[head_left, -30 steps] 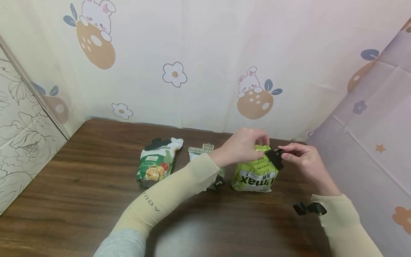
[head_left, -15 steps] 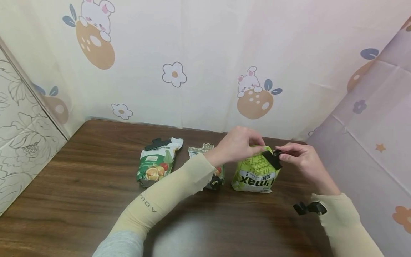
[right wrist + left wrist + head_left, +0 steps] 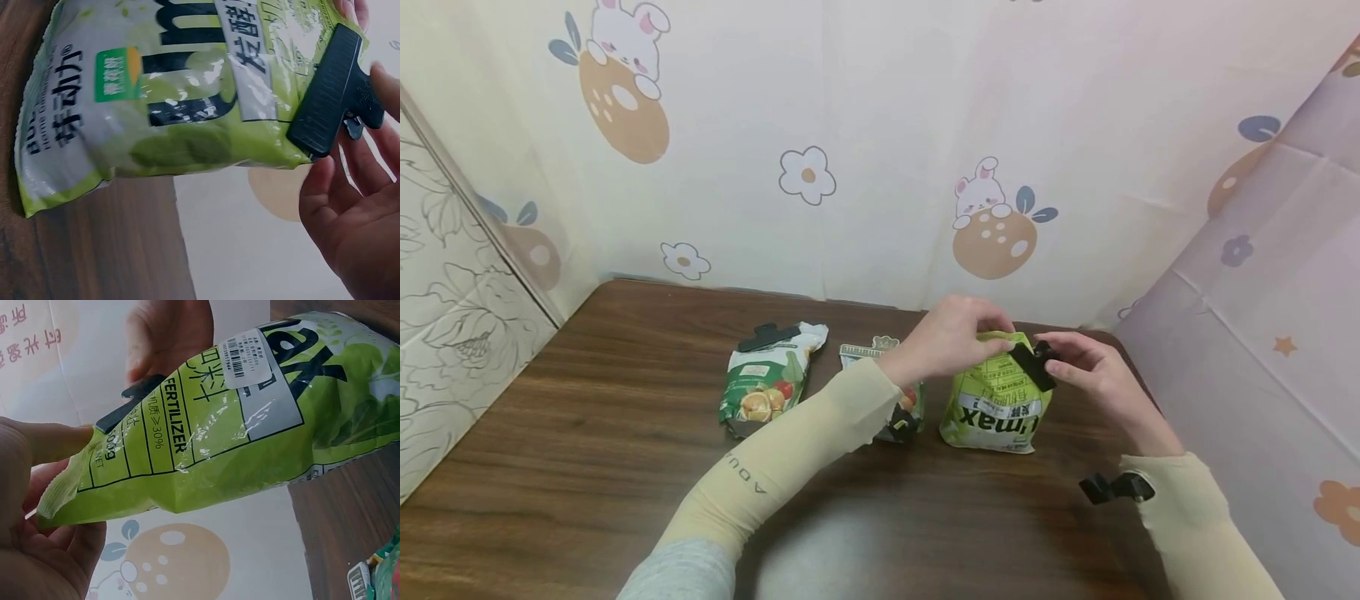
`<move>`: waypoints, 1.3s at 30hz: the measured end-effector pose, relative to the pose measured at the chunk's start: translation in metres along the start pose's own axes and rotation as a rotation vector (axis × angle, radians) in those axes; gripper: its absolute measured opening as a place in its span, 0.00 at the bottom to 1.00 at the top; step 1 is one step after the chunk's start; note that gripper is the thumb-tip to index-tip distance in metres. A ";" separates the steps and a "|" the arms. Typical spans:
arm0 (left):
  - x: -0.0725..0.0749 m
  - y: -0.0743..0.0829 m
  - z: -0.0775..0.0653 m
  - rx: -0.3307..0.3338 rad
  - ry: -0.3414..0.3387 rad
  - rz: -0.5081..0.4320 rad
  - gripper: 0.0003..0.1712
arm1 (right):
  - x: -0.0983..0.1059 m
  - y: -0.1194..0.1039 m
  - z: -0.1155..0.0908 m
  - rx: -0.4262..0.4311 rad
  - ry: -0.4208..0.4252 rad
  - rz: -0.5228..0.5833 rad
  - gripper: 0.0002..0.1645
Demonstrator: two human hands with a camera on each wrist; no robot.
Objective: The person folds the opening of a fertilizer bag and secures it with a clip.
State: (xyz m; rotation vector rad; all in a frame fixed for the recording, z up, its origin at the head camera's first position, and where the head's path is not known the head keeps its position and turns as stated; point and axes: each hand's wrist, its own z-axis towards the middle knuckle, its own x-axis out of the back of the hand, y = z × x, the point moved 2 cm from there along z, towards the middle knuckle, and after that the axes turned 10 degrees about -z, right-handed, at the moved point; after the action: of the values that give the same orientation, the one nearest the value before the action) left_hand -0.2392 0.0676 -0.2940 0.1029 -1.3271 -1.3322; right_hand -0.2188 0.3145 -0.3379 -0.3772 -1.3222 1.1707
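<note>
A lime-green fertilizer bag [image 3: 992, 408] stands upright on the right part of the table, its printing upside down in the head view. My left hand [image 3: 951, 337] pinches its top edge; in the left wrist view, thumb and fingers of the left hand [image 3: 44, 506] lie on either side of the sealed strip. A black bag clip [image 3: 328, 94] sits across the bag's other top corner. The fingers and thumb of my right hand [image 3: 1093, 375] are curled loosely round its handle; in the right wrist view, one fingertip of the right hand [image 3: 356, 212] reaches the bag's corner.
Left of the green bag stands another bag with a gold clip [image 3: 868, 350], partly behind my left forearm. Farther left is a green-and-white bag [image 3: 763, 387] with a black clip [image 3: 769, 336]. A patterned curtain [image 3: 880, 167] hangs behind the table [image 3: 647, 375].
The clip and my right hand have shifted slightly left, and the fingers have moved further around the handle. The green bag's top stands straighter. My left hand has drawn slightly left.
</note>
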 end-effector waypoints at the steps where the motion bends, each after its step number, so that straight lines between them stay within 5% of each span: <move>1: 0.000 -0.001 0.000 0.012 -0.002 0.004 0.10 | -0.001 0.002 0.000 -0.004 -0.007 -0.012 0.23; 6: -0.001 -0.007 0.001 0.058 -0.012 0.000 0.15 | -0.005 0.015 -0.002 -0.053 -0.021 -0.091 0.29; 18: -0.002 -0.029 0.003 0.101 -0.052 -0.029 0.20 | -0.013 0.033 0.001 -0.197 -0.051 -0.222 0.22; 31: -0.010 -0.051 0.001 0.179 -0.147 0.037 0.22 | -0.027 0.056 0.001 -0.396 -0.165 0.002 0.31; 39: -0.018 -0.064 0.001 0.259 -0.166 0.069 0.22 | -0.031 0.066 0.001 -0.449 -0.252 0.062 0.30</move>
State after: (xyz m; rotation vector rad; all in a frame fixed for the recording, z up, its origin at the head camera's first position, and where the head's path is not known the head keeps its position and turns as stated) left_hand -0.2743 0.0600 -0.3497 0.1244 -1.6265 -1.1250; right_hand -0.2434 0.3173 -0.4069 -0.6123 -1.8113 0.9868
